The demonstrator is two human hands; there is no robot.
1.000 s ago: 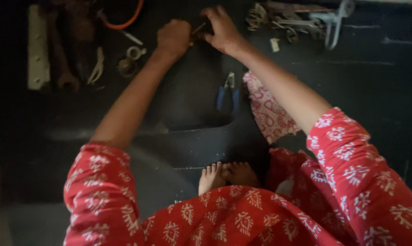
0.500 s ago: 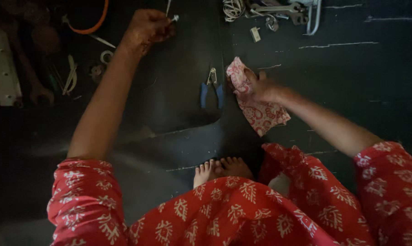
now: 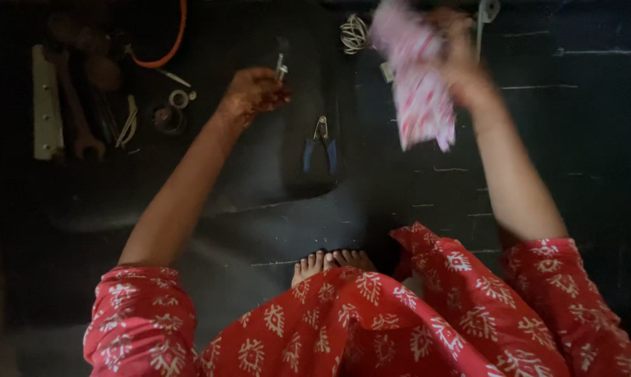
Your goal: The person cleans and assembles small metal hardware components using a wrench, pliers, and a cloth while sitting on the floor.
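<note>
- A small metal part is being pinched in the closed left hand, at 11 o'clock.
- A pink patterned cloth is being gripped and lifted in the closed right hand, at 1 o'clock.
- Judged step: wiping; the cloth needs bringing to the part.

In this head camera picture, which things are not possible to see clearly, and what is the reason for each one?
- Cloth in the right hand: motion blur smears its pattern and shape.
- Small metal part in the left hand: too small, and the fingers cover its lower end.
- Tools at the far left: too dark to tell their kinds.
- Metal frame by the top edge: cut off.
- Black sheet: its edges are lost against the dark floor.
</note>
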